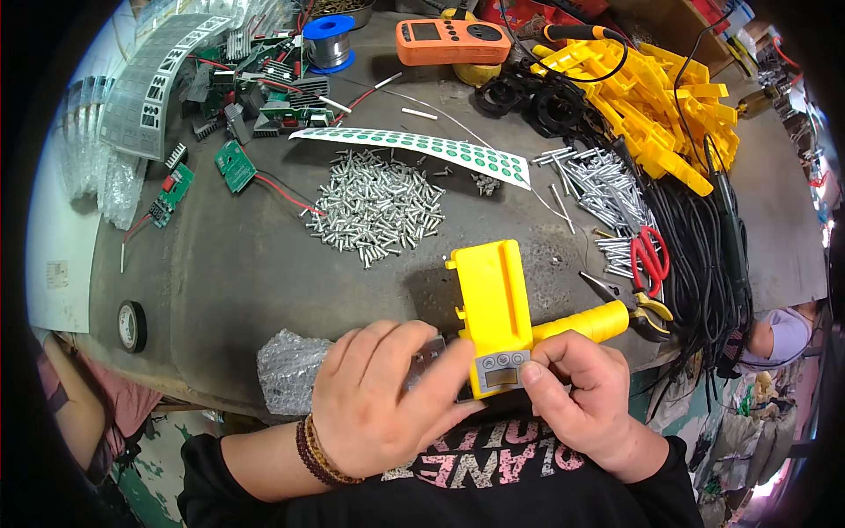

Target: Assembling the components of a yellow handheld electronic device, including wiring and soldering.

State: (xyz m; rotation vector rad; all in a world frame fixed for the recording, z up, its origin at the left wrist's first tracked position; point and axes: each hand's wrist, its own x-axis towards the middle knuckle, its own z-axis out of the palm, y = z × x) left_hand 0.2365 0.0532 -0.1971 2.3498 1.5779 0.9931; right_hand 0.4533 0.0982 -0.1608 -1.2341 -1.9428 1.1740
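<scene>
A yellow plastic housing (493, 299) with a handle-like yellow barrel (585, 324) stands tilted over the table's near edge. On its near end lies a grey label panel (503, 373) with three round buttons and a dark window. My left hand (378, 396) grips the housing's left side, fingers partly stretched and thumb at its near corner. Closed in a pinch, my right hand (581, 392) has its thumb on the panel's right edge. What the right fingers do behind the housing is hidden. Clear bubble wrap (295, 374) lies beside my left hand.
A pile of screws (374, 207) lies mid-table under a strip of green round stickers (422, 150). Circuit boards (236, 165) and a solder spool (328, 44) are far left. At right are yellow housings (651, 106), black cables (695, 238), red-handled scissors (650, 262) and pliers (650, 317).
</scene>
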